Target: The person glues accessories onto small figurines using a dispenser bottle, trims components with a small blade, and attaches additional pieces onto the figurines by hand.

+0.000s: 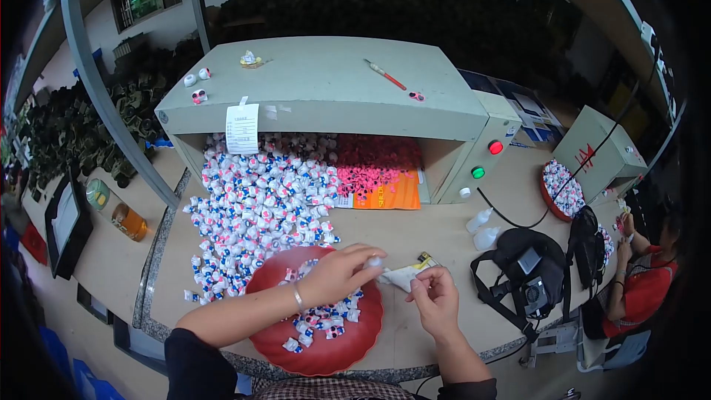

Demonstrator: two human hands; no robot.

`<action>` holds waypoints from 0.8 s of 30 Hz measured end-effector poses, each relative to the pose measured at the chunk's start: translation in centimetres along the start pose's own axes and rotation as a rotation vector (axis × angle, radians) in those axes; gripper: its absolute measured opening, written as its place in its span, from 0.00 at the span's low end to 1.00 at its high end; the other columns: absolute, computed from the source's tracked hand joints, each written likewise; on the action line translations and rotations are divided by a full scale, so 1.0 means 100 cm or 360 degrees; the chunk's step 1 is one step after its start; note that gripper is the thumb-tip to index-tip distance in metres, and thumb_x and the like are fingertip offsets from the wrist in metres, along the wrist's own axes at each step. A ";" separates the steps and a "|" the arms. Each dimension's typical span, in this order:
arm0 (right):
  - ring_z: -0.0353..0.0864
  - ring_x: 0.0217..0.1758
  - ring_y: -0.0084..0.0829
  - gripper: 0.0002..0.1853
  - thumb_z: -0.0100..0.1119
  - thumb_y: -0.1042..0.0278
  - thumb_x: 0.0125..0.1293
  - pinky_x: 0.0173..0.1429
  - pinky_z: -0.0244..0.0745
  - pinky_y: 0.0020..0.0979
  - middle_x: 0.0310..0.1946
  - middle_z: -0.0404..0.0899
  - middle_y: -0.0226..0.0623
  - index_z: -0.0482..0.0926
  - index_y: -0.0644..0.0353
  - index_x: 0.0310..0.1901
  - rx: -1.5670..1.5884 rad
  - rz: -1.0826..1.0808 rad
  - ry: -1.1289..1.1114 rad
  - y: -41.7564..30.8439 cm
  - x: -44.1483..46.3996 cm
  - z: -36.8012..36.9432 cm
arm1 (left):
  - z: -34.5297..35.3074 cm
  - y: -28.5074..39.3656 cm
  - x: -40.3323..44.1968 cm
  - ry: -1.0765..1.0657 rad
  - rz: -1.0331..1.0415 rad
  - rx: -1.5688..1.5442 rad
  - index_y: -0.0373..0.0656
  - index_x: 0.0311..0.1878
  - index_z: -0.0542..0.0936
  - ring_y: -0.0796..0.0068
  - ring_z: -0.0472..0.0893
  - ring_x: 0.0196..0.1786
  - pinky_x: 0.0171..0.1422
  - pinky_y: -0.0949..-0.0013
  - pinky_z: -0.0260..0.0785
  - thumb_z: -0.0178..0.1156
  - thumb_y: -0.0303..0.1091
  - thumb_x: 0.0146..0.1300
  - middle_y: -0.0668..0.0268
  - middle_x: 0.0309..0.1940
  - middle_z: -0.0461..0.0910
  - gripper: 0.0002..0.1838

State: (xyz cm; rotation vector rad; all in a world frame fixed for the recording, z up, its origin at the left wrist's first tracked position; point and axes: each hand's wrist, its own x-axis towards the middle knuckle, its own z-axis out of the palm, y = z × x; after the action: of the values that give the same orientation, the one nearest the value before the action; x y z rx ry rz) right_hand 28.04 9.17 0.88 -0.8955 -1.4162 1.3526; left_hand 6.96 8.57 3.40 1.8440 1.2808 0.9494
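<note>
My left hand [346, 275] reaches across the red bowl [270, 274], its fingers pinched on a small white figure piece [375, 261]. Close to its right, my right hand [437, 300] has thumb and forefinger pressed together; whatever they hold is too small to make out. Between the hands lies a white cloth-like wrap [404, 275] with a yellow and black end, near my right fingertips. Inside the bowl are several small white, blue and pink figures [326, 320]. A large heap of similar figures [259, 200] spreads behind the bowl.
A grey-green metal box [318, 81] with red and green buttons shelters the heap and pink pieces [366, 178]. To the right are small white bottles [485, 237], a black bag [529, 274] and a seated co-worker [641, 289]. A tea bottle [126, 218] stands left.
</note>
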 end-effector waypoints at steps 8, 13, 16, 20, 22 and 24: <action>0.65 0.27 0.14 0.06 0.48 0.81 0.61 0.33 0.76 0.22 0.26 0.63 0.25 0.67 0.62 0.40 0.0048 -0.0064 0.0356 0.008 -0.019 -0.020 | 0.035 -0.055 0.059 -0.0209 0.0341 0.0366 0.41 0.48 0.75 0.57 0.77 0.43 0.48 0.64 0.69 0.56 0.37 0.59 0.56 0.42 0.76 0.15; 0.64 0.28 0.13 0.06 0.47 0.81 0.61 0.35 0.76 0.23 0.27 0.62 0.25 0.66 0.62 0.39 0.0089 0.0082 0.0406 0.025 -0.033 -0.026 | 0.032 -0.053 0.054 -0.0329 0.0215 0.0444 0.39 0.56 0.68 0.56 0.71 0.53 0.57 0.64 0.64 0.58 0.38 0.57 0.53 0.51 0.71 0.25; 0.64 0.28 0.12 0.06 0.46 0.82 0.60 0.37 0.76 0.22 0.26 0.60 0.24 0.66 0.62 0.39 0.0091 0.0114 0.0370 0.028 -0.034 -0.027 | 0.017 -0.040 0.041 -0.0237 0.0251 0.0518 0.38 0.61 0.62 0.55 0.66 0.60 0.63 0.64 0.59 0.62 0.37 0.54 0.53 0.57 0.65 0.32; 0.66 0.31 0.14 0.07 0.47 0.84 0.58 0.38 0.76 0.23 0.28 0.61 0.26 0.67 0.63 0.38 0.0021 0.0076 0.0321 0.034 -0.038 -0.030 | 0.005 -0.001 -0.004 -0.0076 0.0305 0.0580 0.37 0.55 0.68 0.56 0.69 0.55 0.59 0.61 0.62 0.65 0.36 0.51 0.55 0.51 0.70 0.29; 0.67 0.32 0.16 0.08 0.48 0.85 0.56 0.37 0.75 0.23 0.29 0.61 0.28 0.68 0.63 0.37 -0.0101 -0.0014 0.0296 0.033 -0.037 -0.031 | 0.009 0.020 -0.045 -0.0209 0.0358 0.0801 0.38 0.46 0.73 0.62 0.74 0.44 0.47 0.63 0.67 0.66 0.38 0.48 0.60 0.41 0.74 0.22; 0.68 0.33 0.19 0.09 0.50 0.84 0.55 0.37 0.74 0.23 0.31 0.63 0.31 0.68 0.64 0.37 -0.0309 -0.0164 0.0235 0.031 -0.036 -0.032 | 0.022 0.036 -0.087 -0.0374 0.0364 0.1048 0.41 0.38 0.76 0.68 0.74 0.33 0.33 0.68 0.66 0.66 0.40 0.47 0.65 0.32 0.73 0.18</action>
State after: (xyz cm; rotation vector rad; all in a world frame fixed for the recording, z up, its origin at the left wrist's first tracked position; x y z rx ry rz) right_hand 31.82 7.12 -2.87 -1.0130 -1.4746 1.0635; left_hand 8.31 -1.00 3.81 2.5609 1.3496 0.4101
